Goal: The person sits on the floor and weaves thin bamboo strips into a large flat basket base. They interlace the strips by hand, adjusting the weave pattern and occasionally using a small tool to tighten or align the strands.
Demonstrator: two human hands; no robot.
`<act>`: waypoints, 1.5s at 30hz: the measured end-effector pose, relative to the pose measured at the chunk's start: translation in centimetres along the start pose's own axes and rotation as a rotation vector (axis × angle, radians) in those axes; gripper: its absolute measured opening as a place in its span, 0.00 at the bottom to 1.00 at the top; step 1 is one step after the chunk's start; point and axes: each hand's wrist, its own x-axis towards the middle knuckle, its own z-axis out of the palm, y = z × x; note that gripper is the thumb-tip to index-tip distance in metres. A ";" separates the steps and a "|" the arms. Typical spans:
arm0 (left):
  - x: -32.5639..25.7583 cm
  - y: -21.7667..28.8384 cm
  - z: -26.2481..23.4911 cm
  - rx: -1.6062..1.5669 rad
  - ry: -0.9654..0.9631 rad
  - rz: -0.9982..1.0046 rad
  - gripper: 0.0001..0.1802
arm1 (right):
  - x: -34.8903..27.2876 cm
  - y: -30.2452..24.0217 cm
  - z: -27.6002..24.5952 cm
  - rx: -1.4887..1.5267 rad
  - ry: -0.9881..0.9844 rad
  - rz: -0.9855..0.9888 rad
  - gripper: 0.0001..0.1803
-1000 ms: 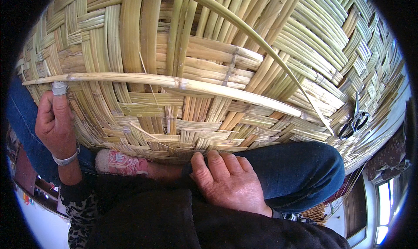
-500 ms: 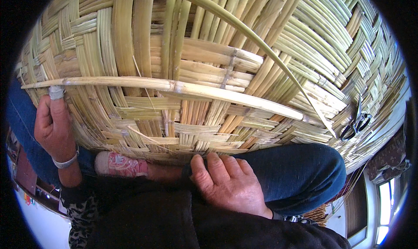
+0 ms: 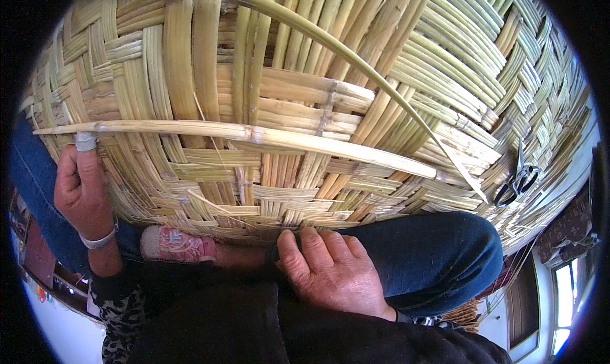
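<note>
The large woven bamboo mat (image 3: 330, 109) filled almost the whole view and rested over the person's lap, its near edge lying on the knees in blue trousers (image 3: 438, 256). Compared with one second before, the mat had come a little closer and higher in the picture, so the weave looked bigger, but the hands stayed at nearly the same places on it. This suggests that the person was only leaning in or adjusting the mat, and no new strip was yet woven in.

The left hand (image 3: 79, 186) was clenched around the left end of a long, pale bamboo strip (image 3: 254, 135), which ran across the mat from left to right; a white bandage covered the fingertip at the top. A light band was on that wrist. The right hand (image 3: 330, 275) lay with its fingers bent over the near edge of the mat, pressing on the short strip ends there; whether it really pinched one strip, I cannot tell.

A second, thinner green strip (image 3: 356, 59) curved from the top down to the right side. Black scissors (image 3: 518, 179) lay on the mat at the right, well apart from both hands. A foot in a pink patterned sock (image 3: 178, 244) showed under the mat edge, between the two hands
</note>
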 end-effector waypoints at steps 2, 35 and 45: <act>0.0 0.0 0.0 0.005 0.002 0.012 0.14 | 0.0 0.0 0.0 -0.006 0.009 0.000 0.21; -0.2 0.1 0.1 -0.018 0.019 -0.020 0.13 | 0.0 -0.3 -0.2 0.014 -0.072 0.047 0.21; -0.2 0.2 0.2 0.001 0.020 -0.019 0.14 | 0.1 0.0 0.1 -0.014 -0.002 0.006 0.21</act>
